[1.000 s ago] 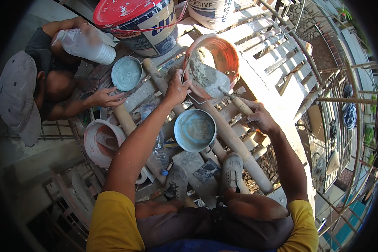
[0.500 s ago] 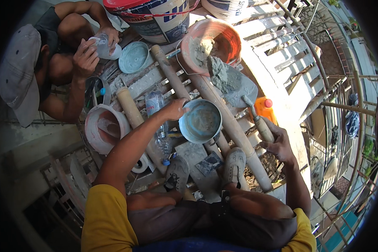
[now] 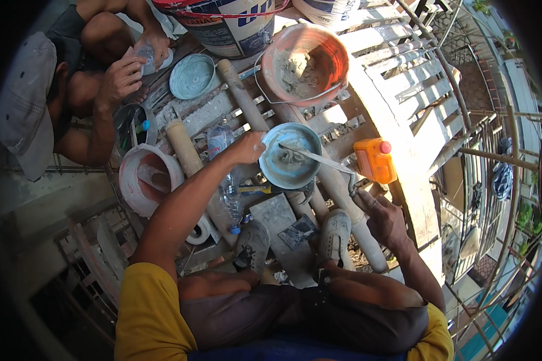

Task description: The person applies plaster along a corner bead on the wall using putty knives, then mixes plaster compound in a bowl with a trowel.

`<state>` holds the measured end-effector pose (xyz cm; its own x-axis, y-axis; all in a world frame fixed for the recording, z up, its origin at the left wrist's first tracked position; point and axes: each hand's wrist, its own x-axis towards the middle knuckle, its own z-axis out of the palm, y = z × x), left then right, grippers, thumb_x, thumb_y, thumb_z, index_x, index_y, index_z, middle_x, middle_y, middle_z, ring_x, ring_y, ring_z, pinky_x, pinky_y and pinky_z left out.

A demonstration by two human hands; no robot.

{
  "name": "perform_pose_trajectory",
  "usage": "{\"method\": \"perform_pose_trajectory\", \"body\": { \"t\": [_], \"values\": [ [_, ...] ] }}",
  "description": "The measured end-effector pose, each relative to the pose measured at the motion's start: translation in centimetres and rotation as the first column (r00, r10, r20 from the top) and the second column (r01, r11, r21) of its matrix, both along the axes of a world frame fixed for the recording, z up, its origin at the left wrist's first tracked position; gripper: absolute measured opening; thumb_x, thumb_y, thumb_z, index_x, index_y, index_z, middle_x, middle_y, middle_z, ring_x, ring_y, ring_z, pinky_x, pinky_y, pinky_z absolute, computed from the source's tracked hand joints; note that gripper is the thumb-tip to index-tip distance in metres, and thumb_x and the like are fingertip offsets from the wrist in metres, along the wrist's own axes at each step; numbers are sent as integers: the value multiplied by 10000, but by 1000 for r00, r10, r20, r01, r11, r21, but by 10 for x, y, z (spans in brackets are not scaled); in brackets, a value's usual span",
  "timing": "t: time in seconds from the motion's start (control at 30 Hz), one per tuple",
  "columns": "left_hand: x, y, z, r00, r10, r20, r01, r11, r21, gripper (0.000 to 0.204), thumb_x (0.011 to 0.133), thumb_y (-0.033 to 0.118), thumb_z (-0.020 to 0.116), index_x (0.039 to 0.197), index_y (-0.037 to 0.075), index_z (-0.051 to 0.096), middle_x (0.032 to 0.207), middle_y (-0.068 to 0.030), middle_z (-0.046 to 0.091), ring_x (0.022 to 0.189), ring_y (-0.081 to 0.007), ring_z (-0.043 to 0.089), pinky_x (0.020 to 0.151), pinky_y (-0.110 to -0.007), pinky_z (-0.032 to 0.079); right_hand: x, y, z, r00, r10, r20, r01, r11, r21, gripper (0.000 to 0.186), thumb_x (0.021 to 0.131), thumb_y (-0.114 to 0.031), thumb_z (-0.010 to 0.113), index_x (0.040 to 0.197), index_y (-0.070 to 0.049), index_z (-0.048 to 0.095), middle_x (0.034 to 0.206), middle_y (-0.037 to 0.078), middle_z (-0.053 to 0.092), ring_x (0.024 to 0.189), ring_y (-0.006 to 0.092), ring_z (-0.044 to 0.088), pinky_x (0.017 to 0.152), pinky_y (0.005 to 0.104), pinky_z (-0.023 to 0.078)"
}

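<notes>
My left hand (image 3: pixel 249 148) is closed on the left rim of a round blue-grey bowl (image 3: pixel 272 171), held above the bamboo poles. In my right hand (image 3: pixel 380 220) is the handle of a trowel (image 3: pixel 325 160), its blade turned edge-on and dipping into the bowl. A lump of wet grey mortar (image 3: pixel 290 157) lies in the bowl by the blade. Beyond it stands an orange-red bucket (image 3: pixel 337 66) with more grey mortar inside. An orange jug (image 3: pixel 374 161) with a red cap is just past my right hand.
At the left a co-worker in a grey cap (image 3: pixel 25 96) holds a clear plastic container (image 3: pixel 146 58). A second bowl (image 3: pixel 193 77), a white bucket (image 3: pixel 126 198), a plastic bottle (image 3: pixel 232 207) and a large tub (image 3: pixel 229 30) surround the bamboo poles (image 3: pixel 190 153). A slatted wooden platform (image 3: pixel 403 75) extends right.
The trowel has swung from beside the orange-red bucket to the bowl, and its load of mortar is now in the bowl. My right hand moved slightly left and nearer.
</notes>
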<state>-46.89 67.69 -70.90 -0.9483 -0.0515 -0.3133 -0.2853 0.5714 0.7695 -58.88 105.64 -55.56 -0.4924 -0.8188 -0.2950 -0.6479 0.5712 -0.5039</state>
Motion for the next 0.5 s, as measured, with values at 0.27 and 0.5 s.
{"method": "perform_pose_trajectory", "body": {
  "t": [0.27,0.5],
  "values": [
    [-11,14,15,880,343,330,-395,913,104,282,846,37,475,1085,-92,553,874,-258,653,718,-312,694,700,-388,535,-40,-21,7,803,-309,509,375,927,-29,722,627,38,573,1343,0,489,1052,186,652,942,167,617,895,279,445],
    [-30,-9,14,847,484,221,-485,873,-55,754,733,262,529,1398,-51,363,1252,-264,556,1182,-367,536,1023,-440,390,-104,-80,19,969,-160,190,187,973,-134,670,654,-30,606,1318,-28,520,852,219,638,775,240,648,772,346,486]
  ]
}}
